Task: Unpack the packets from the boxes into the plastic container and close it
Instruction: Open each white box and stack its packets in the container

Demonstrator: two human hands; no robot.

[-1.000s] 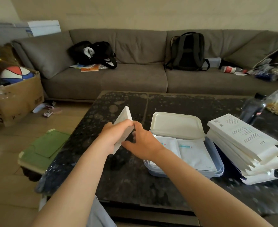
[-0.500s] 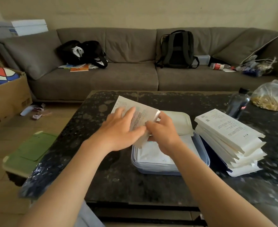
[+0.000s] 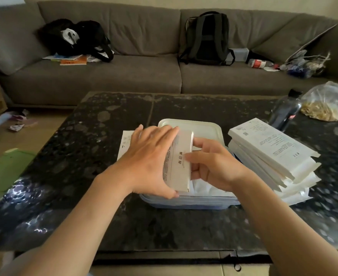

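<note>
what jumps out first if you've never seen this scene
Two hands meet at the centre: the left hand and right hand hold a white box over the open plastic container on the dark table. A stack of white boxes sits to the container's right.

White box (image 3: 179, 162) tilted over the clear container (image 3: 184, 202) — more boxes (image 3: 271, 148) stacked alongside.

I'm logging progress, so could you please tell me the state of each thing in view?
container, open, packets inside.
lid, off, at the container's far rim.
box, held over the container.
left hand, gripping the box.
right hand, pinching the box's edge.
stack, piled on the table.
bottle, upright, capped.
backpack, upright on the sofa.
</note>
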